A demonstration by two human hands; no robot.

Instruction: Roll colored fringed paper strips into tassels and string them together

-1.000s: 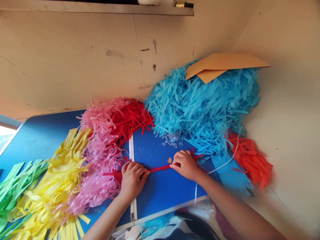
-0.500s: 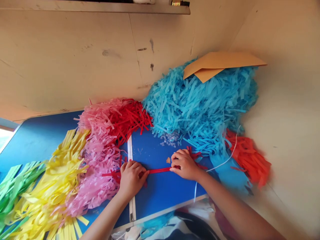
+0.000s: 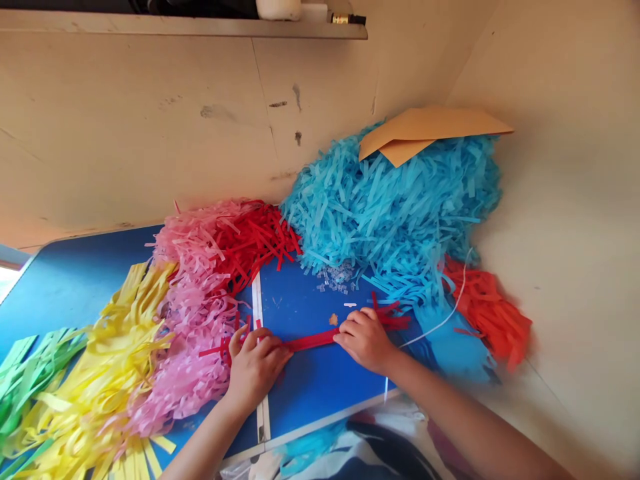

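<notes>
A rolled bundle of red paper strips (image 3: 310,341) lies flat on the blue table (image 3: 320,387). My left hand (image 3: 255,367) presses down on its left end, fingers curled over the strips, beside the pink fringe. My right hand (image 3: 365,340) pinches the bundle's right end, where loose red strip ends (image 3: 393,317) fan out. The middle of the bundle shows between both hands.
Piles of cut paper fringe ring the table: green (image 3: 25,373), yellow (image 3: 100,373), pink (image 3: 195,320), red (image 3: 255,240), a tall light-blue heap (image 3: 395,207) and orange-red (image 3: 485,307). A brown envelope (image 3: 425,130) tops the blue heap. A white cord (image 3: 440,320) trails near my right wrist. Walls close in behind and right.
Both hands have stayed on the red bundle. The view has shifted slightly, so everything sits a little further left and lower.
</notes>
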